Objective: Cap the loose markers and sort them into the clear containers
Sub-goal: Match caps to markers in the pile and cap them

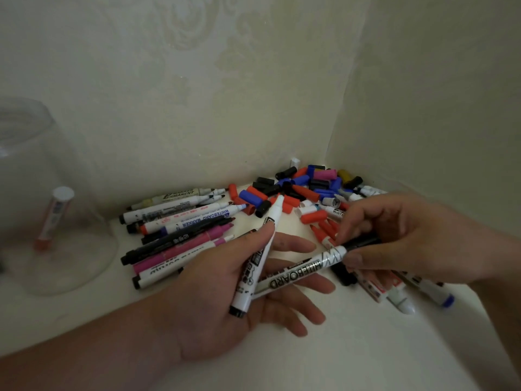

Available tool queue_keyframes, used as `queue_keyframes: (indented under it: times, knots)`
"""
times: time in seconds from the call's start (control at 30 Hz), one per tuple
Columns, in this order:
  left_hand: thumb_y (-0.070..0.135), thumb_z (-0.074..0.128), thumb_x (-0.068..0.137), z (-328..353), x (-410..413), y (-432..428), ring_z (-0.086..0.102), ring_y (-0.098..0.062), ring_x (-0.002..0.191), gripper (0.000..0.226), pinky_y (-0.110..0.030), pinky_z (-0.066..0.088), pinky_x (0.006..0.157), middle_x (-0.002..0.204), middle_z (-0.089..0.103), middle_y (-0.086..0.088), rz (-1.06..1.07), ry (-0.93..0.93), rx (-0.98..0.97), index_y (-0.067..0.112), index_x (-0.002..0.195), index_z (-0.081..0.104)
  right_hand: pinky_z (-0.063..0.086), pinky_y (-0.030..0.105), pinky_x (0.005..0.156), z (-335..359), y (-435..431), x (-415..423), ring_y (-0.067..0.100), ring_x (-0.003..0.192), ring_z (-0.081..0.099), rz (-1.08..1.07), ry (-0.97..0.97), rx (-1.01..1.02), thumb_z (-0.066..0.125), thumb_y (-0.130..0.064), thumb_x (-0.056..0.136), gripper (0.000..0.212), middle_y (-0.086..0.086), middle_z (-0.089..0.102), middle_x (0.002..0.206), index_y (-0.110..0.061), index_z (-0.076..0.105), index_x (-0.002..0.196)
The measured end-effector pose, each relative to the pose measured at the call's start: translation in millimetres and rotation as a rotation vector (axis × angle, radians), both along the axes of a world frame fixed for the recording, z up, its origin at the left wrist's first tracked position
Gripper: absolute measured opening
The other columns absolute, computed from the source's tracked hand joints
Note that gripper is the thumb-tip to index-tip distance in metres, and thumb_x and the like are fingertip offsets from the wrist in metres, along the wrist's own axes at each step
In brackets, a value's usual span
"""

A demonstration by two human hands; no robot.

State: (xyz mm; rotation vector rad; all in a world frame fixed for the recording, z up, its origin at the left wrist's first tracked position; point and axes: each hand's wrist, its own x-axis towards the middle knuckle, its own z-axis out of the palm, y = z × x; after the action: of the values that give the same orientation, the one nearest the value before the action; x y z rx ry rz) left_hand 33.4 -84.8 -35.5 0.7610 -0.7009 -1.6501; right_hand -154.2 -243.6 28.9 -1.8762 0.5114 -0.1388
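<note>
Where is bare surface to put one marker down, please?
Bare: the front, nearer than the left hand and right hand; also a patch between the clear container and the marker row. Crowded: the cap pile in the corner.

left arm [98, 342]: bare, reaching from lower left toward cap pile [296, 190].
left hand [253, 292]: just short of cap pile, palm up, fingers straight and spread; thumb pins white marker [259, 255] against palm.
right arm [496, 255]: bare, entering from right.
right hand [394, 235]: palm down, at near right of cap pile; fingertips pinch dark end of lettered marker [298, 273], which rests on left hand.
</note>
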Motion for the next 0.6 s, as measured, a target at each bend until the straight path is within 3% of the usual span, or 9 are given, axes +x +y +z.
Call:
queue_keyframes:
  times: [0.37,0.47,0.6]
  knots:
    - [0.041,0.050,0.094,2.7,-3.0,0.6,0.067,-0.041,0.087,0.050,-0.044,0.056,0.071,0.119,0.064,-0.031,0.005,-0.018,-0.048,0.003,0.120,0.068,0.051,0.021,0.047,-2.0,-1.4,2.3,0.017,0.049,0.061,-0.014,-0.148,0.091,0.074,-0.004,0.067,0.018,0.018,0.068,0.068,-0.004,0.071,0.085]
    - [0.041,0.048,0.095,2.1,-3.1,1.7,0.066,-0.040,0.093,0.051,-0.044,0.054,0.075,0.122,0.063,-0.030,-0.018,-0.054,-0.062,0.004,0.124,0.066,0.051,0.026,0.048,-4.7,1.3,4.9,0.020,0.051,0.061,-0.012,-0.155,0.074,0.074,-0.006,0.070,0.017,0.017,0.069,0.069,-0.007,0.072,0.087]
    - [0.054,0.056,0.095,-10.6,3.1,3.8,0.059,-0.049,0.115,0.063,-0.047,0.049,0.085,0.135,0.060,-0.023,0.089,-0.299,-0.051,0.006,0.136,0.057,0.042,0.027,0.042,-16.2,10.6,17.2,0.030,0.051,0.050,-0.054,-0.204,0.075,0.076,-0.007,0.077,0.022,0.017,0.064,0.063,-0.007,0.068,0.098]
